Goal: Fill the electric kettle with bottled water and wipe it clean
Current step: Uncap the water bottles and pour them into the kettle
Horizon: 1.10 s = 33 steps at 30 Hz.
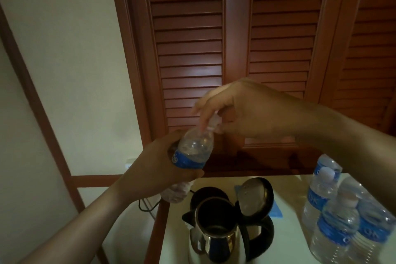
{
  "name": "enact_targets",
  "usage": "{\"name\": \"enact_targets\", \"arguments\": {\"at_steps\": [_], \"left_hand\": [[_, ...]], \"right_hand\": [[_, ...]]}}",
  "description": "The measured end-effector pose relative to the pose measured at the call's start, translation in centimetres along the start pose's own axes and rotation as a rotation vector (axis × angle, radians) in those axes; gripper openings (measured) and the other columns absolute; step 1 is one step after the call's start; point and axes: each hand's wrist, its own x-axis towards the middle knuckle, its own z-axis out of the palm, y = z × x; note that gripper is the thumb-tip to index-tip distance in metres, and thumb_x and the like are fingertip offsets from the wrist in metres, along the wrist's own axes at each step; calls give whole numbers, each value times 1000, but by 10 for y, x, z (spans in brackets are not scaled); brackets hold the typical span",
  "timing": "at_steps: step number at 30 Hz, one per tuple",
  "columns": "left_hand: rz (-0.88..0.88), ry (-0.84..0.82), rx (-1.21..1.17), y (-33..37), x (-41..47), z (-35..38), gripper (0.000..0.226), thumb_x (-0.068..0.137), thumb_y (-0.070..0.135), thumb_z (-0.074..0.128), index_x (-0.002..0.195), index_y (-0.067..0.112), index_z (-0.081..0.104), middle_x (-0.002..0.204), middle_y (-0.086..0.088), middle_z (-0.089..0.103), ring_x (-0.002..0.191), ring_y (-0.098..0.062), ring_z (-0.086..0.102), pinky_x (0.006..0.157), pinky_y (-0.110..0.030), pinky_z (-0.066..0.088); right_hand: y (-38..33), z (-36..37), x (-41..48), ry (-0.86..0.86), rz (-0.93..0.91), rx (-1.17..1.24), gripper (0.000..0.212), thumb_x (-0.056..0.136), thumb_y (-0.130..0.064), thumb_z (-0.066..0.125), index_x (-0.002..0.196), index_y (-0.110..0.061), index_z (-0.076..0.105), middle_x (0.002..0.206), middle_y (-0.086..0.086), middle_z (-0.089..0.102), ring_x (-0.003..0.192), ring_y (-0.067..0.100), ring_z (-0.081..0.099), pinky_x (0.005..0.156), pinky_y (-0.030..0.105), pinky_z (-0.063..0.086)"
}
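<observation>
Bottle (194, 148): midsection hidden inside left hand (158, 167) grip; cap (214, 123) motion-blurred, mostly covered by pinching right hand (242, 109) fingers. On or off thread, cannot tell. Kettle (214, 238) bottom cut by lower edge. Blue cloth (276, 210) partly behind open lid (252, 195). Spare bottles (334, 221) clipped at right edge.

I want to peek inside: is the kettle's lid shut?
No, the lid stands flipped up beside the open mouth of the kettle.

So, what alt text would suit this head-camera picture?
The left hand grips a water bottle above and left of an open kettle while the right hand pinches its cap. More bottles stand at right.
</observation>
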Motion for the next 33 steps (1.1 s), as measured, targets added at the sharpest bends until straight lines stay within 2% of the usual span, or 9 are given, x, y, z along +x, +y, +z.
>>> {"name": "enact_targets", "arguments": {"at_steps": [3,5,9,13,17,19,25,29,33], "left_hand": [[-7,8,-24,1,0,3,68,64,41,89,124,34,58,109,11,72,101,-8,69,88,-37,59],[-6,6,-49,3,0,5,69,64,40,90,125,34,58,110,11,72,102,-8,69,88,-38,60],[-31,17,-50,7,0,8,71,59,45,88,122,32,59,107,12,72,99,-4,69,88,-35,60],[-53,23,-70,8,-1,9,72,59,43,89,123,32,58,109,12,71,101,-5,69,89,-37,60],[-72,17,-70,11,-4,10,64,59,41,89,115,38,59,107,13,72,98,-2,69,88,-37,60],[-82,21,-64,12,-5,11,63,58,44,88,114,37,59,106,12,72,98,-2,69,89,-37,60],[-73,15,-61,19,-5,15,58,60,43,88,110,37,61,104,9,73,95,-4,70,88,-38,60],[-62,17,-73,20,-7,17,63,58,48,87,114,32,63,104,7,74,95,-7,71,87,-41,60],[-49,24,-72,21,-10,18,63,57,49,85,114,37,60,107,8,73,100,-5,69,90,-39,59]], "right_hand": [[-6,-4,2,20,64,-53,36,83,-48,71,118,-42,67,124,-25,60,101,-16,56,77,11,48],[-7,-6,4,51,141,-151,41,83,-62,62,117,-40,67,100,-21,66,81,-8,62,68,13,48],[-6,-6,9,41,160,-148,22,88,-52,66,100,-35,73,65,-20,64,59,4,69,51,6,45],[-10,-16,6,-63,92,-121,15,90,-34,73,105,-40,73,87,-27,70,79,-12,64,66,2,44],[-14,-25,-1,-142,155,89,24,87,-37,74,107,-51,71,127,-32,58,100,-14,61,85,17,47],[-17,-25,-1,-28,145,36,24,92,-49,65,116,-50,68,118,-34,59,95,-25,55,82,11,40],[-16,-17,1,56,194,-133,25,91,-56,61,93,-36,75,72,-16,70,65,2,69,49,5,47],[-15,-20,-4,5,156,-90,7,86,-38,74,92,-35,75,76,-18,71,70,1,71,56,8,51],[-20,-26,-12,-52,86,-49,24,71,-44,66,92,-37,76,88,-22,72,85,-3,69,74,12,55]]}}
